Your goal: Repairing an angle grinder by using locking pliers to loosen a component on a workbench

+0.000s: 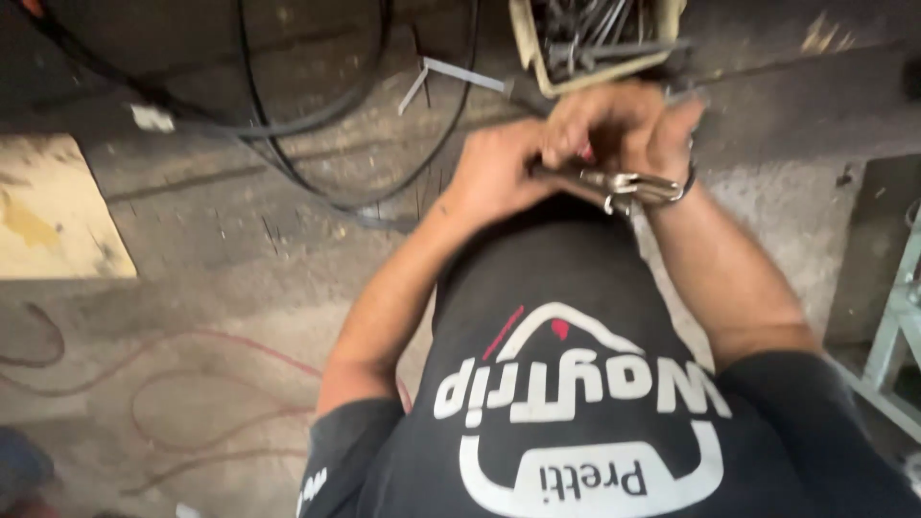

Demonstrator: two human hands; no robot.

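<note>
1. Silvery metal locking pliers sit between the two hands, held in front of the person's chest, above the black shirt with its white print.
2. Left hand is curled around the handle end of the pliers; fingers closed on it.
3. Right hand is bunched over the same spot, fingers folded inward, touching the left hand; it looks closed on the pliers too, though blur hides exactly which part each finger presses.
4. A dark band circles the right wrist, just beside the pliers.
5. Just beyond the hands, a cream-coloured bin holds grey metal pieces.
6. A bent metal strip lies on the concrete floor near the bin.
7. Black cables loop across the floor to the left; a reddish cord coils lower down.
8. Pale wooden board at the left edge, well apart from the hands.
</note>
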